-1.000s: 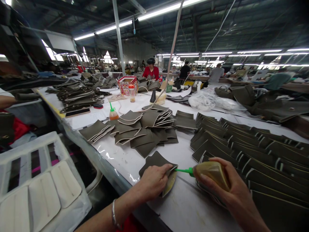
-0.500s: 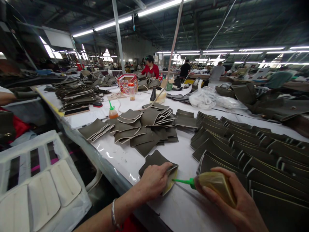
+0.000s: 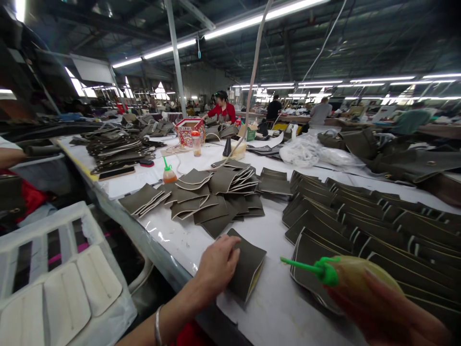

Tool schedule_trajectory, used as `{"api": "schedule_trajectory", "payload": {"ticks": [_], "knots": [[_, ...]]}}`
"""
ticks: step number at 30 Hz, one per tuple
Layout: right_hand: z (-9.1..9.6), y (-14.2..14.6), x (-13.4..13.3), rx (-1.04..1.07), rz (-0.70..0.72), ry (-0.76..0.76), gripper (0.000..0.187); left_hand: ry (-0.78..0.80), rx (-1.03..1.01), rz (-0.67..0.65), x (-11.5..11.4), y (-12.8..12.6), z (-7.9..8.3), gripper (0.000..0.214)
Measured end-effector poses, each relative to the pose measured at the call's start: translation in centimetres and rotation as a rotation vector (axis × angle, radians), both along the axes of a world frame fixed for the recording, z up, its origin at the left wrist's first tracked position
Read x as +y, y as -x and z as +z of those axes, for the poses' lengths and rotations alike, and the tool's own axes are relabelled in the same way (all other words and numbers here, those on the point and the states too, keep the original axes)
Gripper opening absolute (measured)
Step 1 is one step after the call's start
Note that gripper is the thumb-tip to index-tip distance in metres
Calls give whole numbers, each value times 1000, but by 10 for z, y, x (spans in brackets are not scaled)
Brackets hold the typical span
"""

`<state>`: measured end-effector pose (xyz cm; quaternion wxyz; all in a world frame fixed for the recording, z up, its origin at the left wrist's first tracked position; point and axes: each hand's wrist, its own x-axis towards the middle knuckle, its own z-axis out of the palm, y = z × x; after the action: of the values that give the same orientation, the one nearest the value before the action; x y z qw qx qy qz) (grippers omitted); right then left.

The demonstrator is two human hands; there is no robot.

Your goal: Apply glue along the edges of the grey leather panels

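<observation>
Your left hand (image 3: 218, 264) lies flat, fingers spread, on a folded dark leather piece (image 3: 247, 264) that rests on the white counter (image 3: 273, 307) near its front edge. Your right hand (image 3: 389, 315) is wrapped around a soft glue bottle (image 3: 360, 276), blurred at the lower right; its green nozzle (image 3: 302, 265) points left toward the folded piece and hangs above the counter, just short of it. Rows of overlapping dark leather pieces (image 3: 360, 216) stretch away on your right, and a looser heap of pieces (image 3: 216, 192) sits beyond your left hand. A small orange bottle (image 3: 168, 173) stands behind that heap.
</observation>
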<state>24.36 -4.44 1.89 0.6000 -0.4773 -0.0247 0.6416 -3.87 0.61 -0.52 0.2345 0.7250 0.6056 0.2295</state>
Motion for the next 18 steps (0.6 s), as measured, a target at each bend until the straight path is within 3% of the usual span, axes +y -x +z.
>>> {"api": "schedule_trajectory", "payload": {"ticks": [3,6,10,15,18], "knots": [[6,-6,-1,-40,-66,-8,32,2,266,189,-5,7,4,29],[11,-5,-2,-53,-48,11,37,70,373,185,-6,11,3,35],[11,-3,-4,21,-48,51,33,143,245,237,-1,16,-4,40],[3,-12,-5,95,-35,185,25,101,144,262,0,23,-9,32],[-4,-14,-9,-108,27,-27,21,108,5,277,-1,25,-6,28]]}}
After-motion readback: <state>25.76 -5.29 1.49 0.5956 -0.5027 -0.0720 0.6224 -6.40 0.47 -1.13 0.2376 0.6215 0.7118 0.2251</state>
